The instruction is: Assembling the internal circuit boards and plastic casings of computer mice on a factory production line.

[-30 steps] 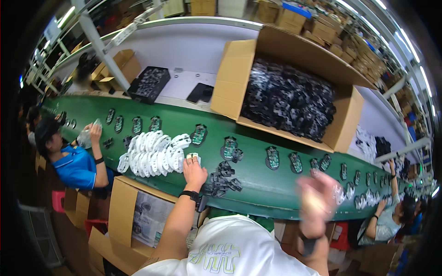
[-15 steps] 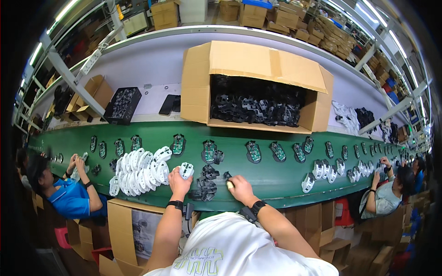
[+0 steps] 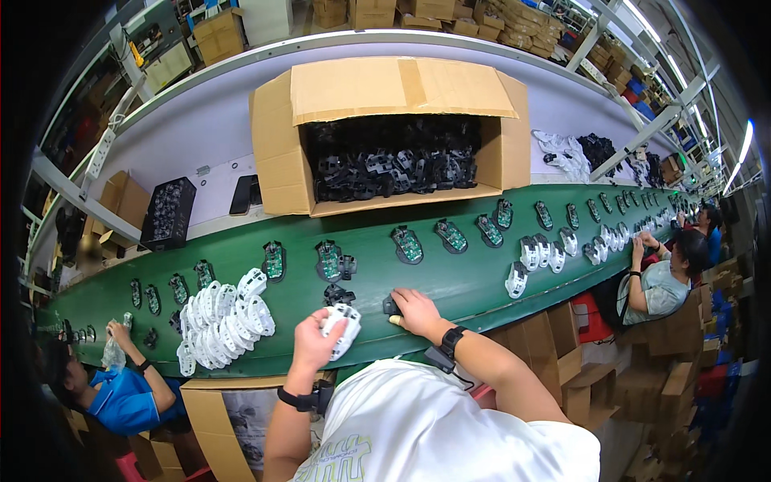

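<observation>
My left hand [image 3: 315, 344] is closed around a white mouse shell [image 3: 344, 331], held tilted above the near edge of the green belt. Just beyond it, partly hidden by the shell, lies a small heap of black plastic mouse parts [image 3: 339, 295]. Low over the belt, my right hand [image 3: 418, 312] has its fingertips on a small black plastic piece [image 3: 391, 305]; its fingers partly cover the piece. Left of my hands, white mouse shells [image 3: 221, 325] lie stacked in overlapping rows. A black mouse base with a green circuit board [image 3: 329, 261] sits beyond the heap.
More mouse bases [image 3: 451, 235] line the green belt [image 3: 474, 281]. An open carton [image 3: 277, 153] of black parts stands behind it, with a phone [image 3: 241, 195] and a black tray [image 3: 169, 213] leftward. Co-workers sit at left [image 3: 132, 398] and right [image 3: 654, 281]; white shells [image 3: 542, 253] lie rightward.
The view has swung to the right. My left hand has drawn the white shell closer and tilted it. My right hand has turned flatter over the black piece.
</observation>
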The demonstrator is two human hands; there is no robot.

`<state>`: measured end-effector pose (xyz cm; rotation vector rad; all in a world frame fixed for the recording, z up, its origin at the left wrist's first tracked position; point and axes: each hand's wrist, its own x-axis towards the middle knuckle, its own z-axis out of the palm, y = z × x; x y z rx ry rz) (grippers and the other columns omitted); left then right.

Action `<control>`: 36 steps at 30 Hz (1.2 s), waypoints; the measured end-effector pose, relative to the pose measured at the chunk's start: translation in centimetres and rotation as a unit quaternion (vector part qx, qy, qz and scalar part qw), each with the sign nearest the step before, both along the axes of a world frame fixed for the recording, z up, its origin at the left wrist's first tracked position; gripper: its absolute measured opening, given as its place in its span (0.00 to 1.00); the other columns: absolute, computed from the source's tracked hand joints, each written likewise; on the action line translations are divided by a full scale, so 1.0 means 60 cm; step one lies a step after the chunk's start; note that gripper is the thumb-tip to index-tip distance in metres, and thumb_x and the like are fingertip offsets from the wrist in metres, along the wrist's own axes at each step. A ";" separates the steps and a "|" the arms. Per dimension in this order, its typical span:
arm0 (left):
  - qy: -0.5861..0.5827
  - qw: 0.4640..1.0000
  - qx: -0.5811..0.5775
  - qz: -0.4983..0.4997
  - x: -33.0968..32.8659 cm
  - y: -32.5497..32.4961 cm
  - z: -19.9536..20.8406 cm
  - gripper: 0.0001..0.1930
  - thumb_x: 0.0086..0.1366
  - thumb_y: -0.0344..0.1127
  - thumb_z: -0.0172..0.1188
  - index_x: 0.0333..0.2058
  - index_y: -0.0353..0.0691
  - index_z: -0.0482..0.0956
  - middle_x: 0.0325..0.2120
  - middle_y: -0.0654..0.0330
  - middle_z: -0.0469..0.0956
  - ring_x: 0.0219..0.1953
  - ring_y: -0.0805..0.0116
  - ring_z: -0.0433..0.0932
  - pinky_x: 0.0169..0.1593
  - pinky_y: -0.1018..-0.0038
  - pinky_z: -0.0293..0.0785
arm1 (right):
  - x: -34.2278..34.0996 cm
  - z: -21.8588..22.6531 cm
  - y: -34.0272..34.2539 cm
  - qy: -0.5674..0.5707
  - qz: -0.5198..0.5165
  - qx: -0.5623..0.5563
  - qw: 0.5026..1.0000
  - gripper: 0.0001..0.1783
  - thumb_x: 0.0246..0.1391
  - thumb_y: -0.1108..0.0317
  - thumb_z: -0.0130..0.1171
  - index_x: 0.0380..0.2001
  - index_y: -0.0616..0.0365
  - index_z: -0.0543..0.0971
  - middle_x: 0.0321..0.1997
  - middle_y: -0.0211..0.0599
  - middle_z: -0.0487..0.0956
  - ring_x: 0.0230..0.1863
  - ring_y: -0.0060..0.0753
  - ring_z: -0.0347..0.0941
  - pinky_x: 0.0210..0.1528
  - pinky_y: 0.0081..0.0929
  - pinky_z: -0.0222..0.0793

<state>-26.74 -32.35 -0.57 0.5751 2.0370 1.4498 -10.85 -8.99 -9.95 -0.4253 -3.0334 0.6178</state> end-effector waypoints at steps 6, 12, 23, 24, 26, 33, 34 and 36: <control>0.129 0.989 0.047 -0.052 0.046 0.013 0.095 0.17 0.55 0.32 0.71 0.42 0.31 0.81 0.33 0.59 0.84 0.33 0.78 0.80 0.39 0.77 0.78 | -0.002 -0.004 -0.024 -0.002 0.001 0.077 0.997 0.39 0.49 0.53 0.68 0.61 0.61 0.69 0.57 0.46 0.76 0.55 0.49 0.74 0.57 0.44 0.73; 0.096 0.992 0.070 -0.038 0.048 0.018 0.126 0.18 0.55 0.31 0.71 0.43 0.31 0.81 0.35 0.57 0.84 0.35 0.76 0.81 0.41 0.76 0.78 | -0.014 0.109 -0.029 0.113 -0.140 -0.298 0.937 0.32 0.52 0.62 0.69 0.59 0.63 0.74 0.48 0.48 0.83 0.49 0.43 0.81 0.52 0.38 0.78; 0.201 0.978 0.062 -0.017 0.061 0.029 0.125 0.17 0.58 0.36 0.70 0.44 0.33 0.81 0.34 0.49 0.83 0.33 0.57 0.84 0.37 0.67 0.79 | -0.009 0.229 -0.095 0.325 0.036 -0.226 0.918 0.38 0.45 0.59 0.75 0.57 0.68 0.76 0.59 0.54 0.78 0.55 0.53 0.77 0.58 0.41 0.72; 0.198 0.979 0.054 -0.019 0.059 0.025 0.120 0.17 0.59 0.37 0.70 0.43 0.33 0.81 0.34 0.49 0.83 0.32 0.56 0.84 0.36 0.67 0.79 | -0.010 0.229 -0.097 0.321 0.045 -0.203 0.924 0.38 0.45 0.58 0.75 0.56 0.69 0.76 0.59 0.55 0.77 0.55 0.53 0.77 0.58 0.40 0.73; 0.194 0.980 0.047 -0.023 0.058 0.022 0.117 0.17 0.59 0.38 0.70 0.43 0.33 0.81 0.33 0.49 0.83 0.32 0.55 0.84 0.36 0.67 0.79 | -0.010 0.230 -0.104 0.317 0.051 -0.180 0.930 0.37 0.45 0.58 0.75 0.54 0.71 0.76 0.59 0.56 0.77 0.56 0.53 0.77 0.57 0.40 0.74; 0.290 0.955 0.031 -0.049 0.056 0.018 0.135 0.16 0.58 0.36 0.69 0.40 0.32 0.80 0.29 0.49 0.81 0.28 0.52 0.82 0.32 0.65 0.77 | -0.009 0.245 -0.100 0.333 0.095 -0.152 0.926 0.34 0.45 0.60 0.74 0.50 0.74 0.77 0.57 0.59 0.77 0.52 0.55 0.79 0.54 0.39 0.77; 0.301 0.951 0.046 -0.051 0.057 0.018 0.136 0.14 0.58 0.34 0.69 0.40 0.31 0.80 0.27 0.49 0.80 0.26 0.52 0.81 0.31 0.65 0.76 | -0.008 0.247 -0.100 0.326 0.107 -0.160 0.925 0.33 0.45 0.60 0.73 0.50 0.74 0.77 0.57 0.58 0.77 0.53 0.54 0.79 0.55 0.39 0.77; 0.293 0.954 0.046 -0.051 0.062 0.020 0.134 0.14 0.58 0.34 0.69 0.40 0.31 0.80 0.27 0.50 0.80 0.26 0.54 0.81 0.31 0.66 0.76 | -0.009 0.241 -0.100 0.312 0.102 -0.168 0.930 0.34 0.45 0.60 0.74 0.51 0.72 0.77 0.58 0.57 0.77 0.53 0.54 0.78 0.55 0.39 0.76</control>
